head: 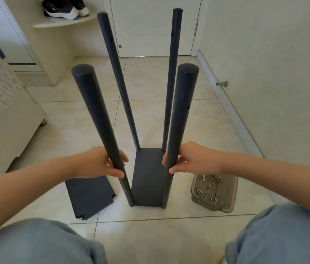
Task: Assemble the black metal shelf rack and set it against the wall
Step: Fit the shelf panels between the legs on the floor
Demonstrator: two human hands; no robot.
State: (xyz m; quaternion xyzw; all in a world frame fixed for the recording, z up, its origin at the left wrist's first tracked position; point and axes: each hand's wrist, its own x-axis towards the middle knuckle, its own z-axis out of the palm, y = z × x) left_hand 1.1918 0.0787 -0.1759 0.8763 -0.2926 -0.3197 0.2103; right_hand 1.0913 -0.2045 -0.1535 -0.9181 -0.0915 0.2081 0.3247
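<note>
The black rack stands on the tiled floor in front of my knees: a rectangular bottom shelf panel (pixel 147 174) with upright black poles at its corners. My left hand (pixel 100 162) grips the near left pole (pixel 100 119) low down. My right hand (pixel 192 159) grips the near right pole (pixel 180 119) at the same height. The far left pole (pixel 119 80) and far right pole (pixel 172 73) rise from the panel's far corners, each with small screw holes. A loose black shelf panel (pixel 88 197) with notched corners lies flat on the floor to the left.
A clear plastic tray (pixel 226 197) holding several screws and nuts sits on the floor at the right. A white wall with a doorstop (pixel 222 84) runs along the right. A cream sofa (pixel 1 115) is at the left, white doors behind, shoes (pixel 64 7) on a corner shelf.
</note>
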